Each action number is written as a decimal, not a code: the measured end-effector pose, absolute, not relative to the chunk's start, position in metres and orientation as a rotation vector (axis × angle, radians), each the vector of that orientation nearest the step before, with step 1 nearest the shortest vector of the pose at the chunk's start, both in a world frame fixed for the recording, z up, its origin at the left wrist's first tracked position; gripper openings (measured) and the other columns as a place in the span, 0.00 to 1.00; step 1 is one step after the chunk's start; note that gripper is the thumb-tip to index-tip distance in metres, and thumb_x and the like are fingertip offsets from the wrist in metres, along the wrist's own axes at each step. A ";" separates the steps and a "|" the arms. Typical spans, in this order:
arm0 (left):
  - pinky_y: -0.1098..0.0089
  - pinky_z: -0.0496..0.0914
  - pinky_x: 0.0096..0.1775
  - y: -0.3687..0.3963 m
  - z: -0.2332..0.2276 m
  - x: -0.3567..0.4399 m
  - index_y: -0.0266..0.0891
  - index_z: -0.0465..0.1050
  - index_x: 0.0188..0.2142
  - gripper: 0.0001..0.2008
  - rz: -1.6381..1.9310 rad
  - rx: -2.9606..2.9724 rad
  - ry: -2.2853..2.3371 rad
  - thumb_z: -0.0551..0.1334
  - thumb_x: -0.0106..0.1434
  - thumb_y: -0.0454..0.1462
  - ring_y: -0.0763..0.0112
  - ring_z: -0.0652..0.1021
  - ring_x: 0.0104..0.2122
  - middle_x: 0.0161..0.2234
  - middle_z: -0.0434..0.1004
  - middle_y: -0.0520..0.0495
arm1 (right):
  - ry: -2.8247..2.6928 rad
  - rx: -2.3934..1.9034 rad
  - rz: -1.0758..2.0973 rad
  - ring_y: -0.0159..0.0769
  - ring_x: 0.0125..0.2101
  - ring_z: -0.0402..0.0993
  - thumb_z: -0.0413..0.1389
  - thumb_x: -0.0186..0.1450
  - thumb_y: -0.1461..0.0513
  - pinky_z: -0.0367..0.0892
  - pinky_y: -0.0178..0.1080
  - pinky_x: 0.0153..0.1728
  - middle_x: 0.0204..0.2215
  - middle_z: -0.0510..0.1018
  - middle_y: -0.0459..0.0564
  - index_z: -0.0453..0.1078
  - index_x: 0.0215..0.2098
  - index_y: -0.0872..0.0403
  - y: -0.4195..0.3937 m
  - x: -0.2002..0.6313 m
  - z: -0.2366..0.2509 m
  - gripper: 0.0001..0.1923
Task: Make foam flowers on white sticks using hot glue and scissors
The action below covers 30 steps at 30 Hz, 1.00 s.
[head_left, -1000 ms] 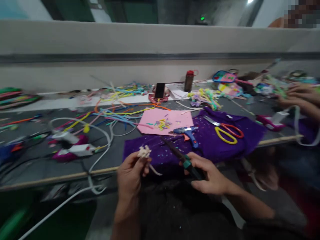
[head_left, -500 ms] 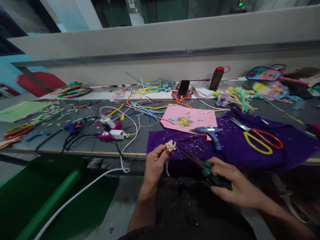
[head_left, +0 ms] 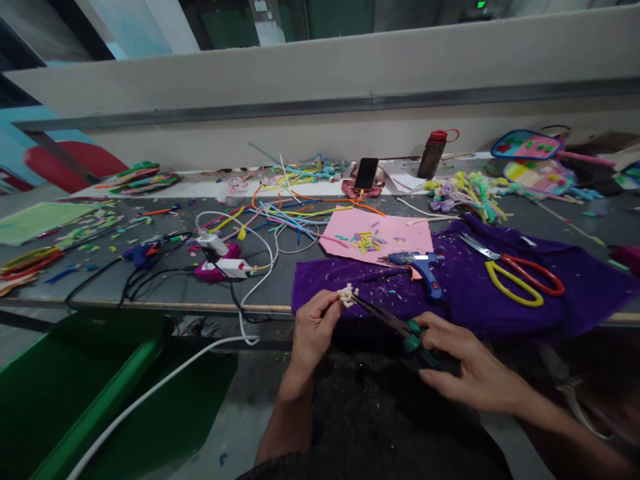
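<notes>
My left hand (head_left: 314, 328) pinches a small knobbly cream-white piece (head_left: 347, 295) between thumb and fingertips, just above the table's front edge. In my right hand (head_left: 465, 360) are long-nosed pliers (head_left: 411, 337) with green and black handles. Their thin dark jaws point left, and the tips reach the right side of the cream-white piece; whether they grip it I cannot tell. Behind my hands a purple cloth (head_left: 470, 280) covers the table edge. On it lie a blue glue gun (head_left: 425, 275) and large scissors (head_left: 520, 272) with one red and one yellow handle.
Small coloured bits lie on a pink sheet (head_left: 400, 230). White plugs and a power strip (head_left: 225, 268) trail cables at the left, one hanging past the edge. Fuzzy coloured stems, a phone (head_left: 367, 175) and a bottle (head_left: 433, 157) stand farther back. A green bin (head_left: 90, 327) is below left.
The cream-white piece has turned in my left hand and moved slightly right, so its hanging strand no longer shows. The plier tips now meet it, where before there was a small gap.
</notes>
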<state>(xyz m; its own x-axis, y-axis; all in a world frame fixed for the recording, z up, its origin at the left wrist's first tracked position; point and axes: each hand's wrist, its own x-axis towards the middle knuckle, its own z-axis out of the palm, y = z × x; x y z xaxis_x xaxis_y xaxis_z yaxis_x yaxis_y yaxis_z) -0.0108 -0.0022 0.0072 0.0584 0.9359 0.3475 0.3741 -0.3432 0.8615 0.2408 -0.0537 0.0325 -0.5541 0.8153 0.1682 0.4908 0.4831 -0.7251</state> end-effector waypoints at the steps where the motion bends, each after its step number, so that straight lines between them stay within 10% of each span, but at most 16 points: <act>1: 0.76 0.62 0.28 -0.002 0.007 -0.011 0.38 0.74 0.31 0.08 1.270 1.779 1.306 0.57 0.59 0.38 0.74 0.69 0.27 0.25 0.69 0.51 | -2.230 -1.080 0.865 0.37 0.35 0.65 0.56 0.54 0.65 0.64 0.40 0.35 0.38 0.67 0.50 0.63 0.31 0.53 -0.054 0.241 0.033 0.06; 30: 0.76 0.60 0.30 -0.004 0.006 -0.011 0.37 0.73 0.29 0.09 1.204 1.699 1.270 0.57 0.60 0.39 0.74 0.66 0.27 0.25 0.66 0.51 | -2.261 -1.086 0.883 0.36 0.37 0.65 0.55 0.56 0.65 0.62 0.38 0.37 0.38 0.66 0.49 0.60 0.29 0.54 -0.053 0.247 0.027 0.06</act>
<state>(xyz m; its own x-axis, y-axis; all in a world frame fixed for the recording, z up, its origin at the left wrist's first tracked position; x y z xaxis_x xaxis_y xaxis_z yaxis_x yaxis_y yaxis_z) -0.0106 -0.0040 0.0062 0.0921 0.9584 0.2702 0.3207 -0.2855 0.9032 0.2468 -0.0531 0.0272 -0.5713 0.8089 0.1392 0.5005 0.4777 -0.7220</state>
